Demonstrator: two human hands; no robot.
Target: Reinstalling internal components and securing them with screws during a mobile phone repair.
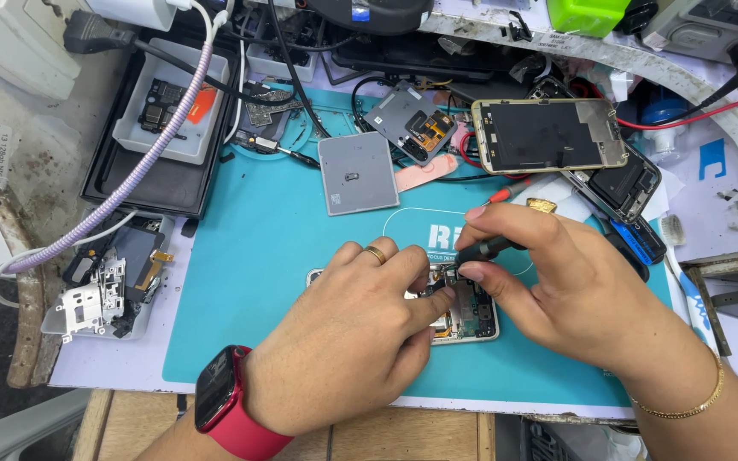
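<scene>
Hands at work on an opened phone

Fingers of both hands meet over an opened phone lying on a teal work mat on the table; the left hand, with a gold ring on one finger and a red smartwatch at the wrist, rests on the phone's left part, fingers curled down and pressing it flat, covering much of it; the right hand is closed around a dark-handled screwdriver, pinched between thumb and forefinger, its tip down inside the phone's exposed interior near the upper edge; a thin gold bracelet circles the right wrist. Beyond the hands, near the mat's far edge, lie a grey square plate, a pink strip and a gold-rimmed phone frame; a white tray of small parts sits at the far left, with a lilac braided cable running across it; another heap of dismantled parts lies just off the mat's left edge.
</scene>
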